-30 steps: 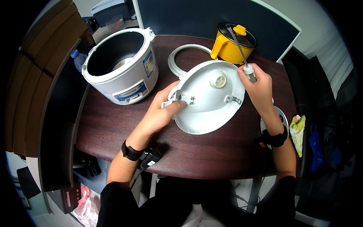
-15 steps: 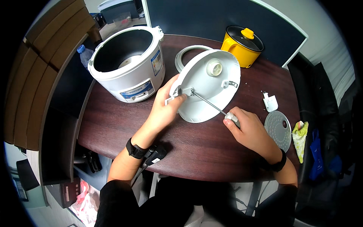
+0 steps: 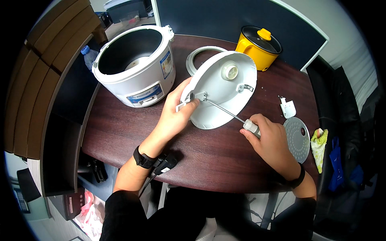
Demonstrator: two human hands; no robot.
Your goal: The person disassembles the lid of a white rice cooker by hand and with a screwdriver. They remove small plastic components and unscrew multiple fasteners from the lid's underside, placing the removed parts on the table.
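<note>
My left hand (image 3: 177,106) grips the left rim of a white rice cooker lid (image 3: 219,114), tilted so that its hollow inside faces me. The thumb presses beside a small metal bracket near the rim. In my right hand (image 3: 267,136) is a screwdriver (image 3: 226,111), held by its clear and grey handle. Its tip meets the screws by that bracket. A round white fitting and a second metal clip also sit inside the lid. To the left stands the white rice cooker body (image 3: 136,88), open at the top with a dark interior.
Behind the lid lies a white ring (image 3: 192,60), near a yellow pot (image 3: 257,54) with a dark lid. At right are a white plastic piece (image 3: 287,108), a perforated grey disc (image 3: 297,138) and a yellow-green cloth (image 3: 319,146). A black adapter (image 3: 165,164) lies at the front edge.
My right hand has shifted slightly right and the screwdriver handle has turned in its fingers. The lid and my left hand stay almost where they were.
</note>
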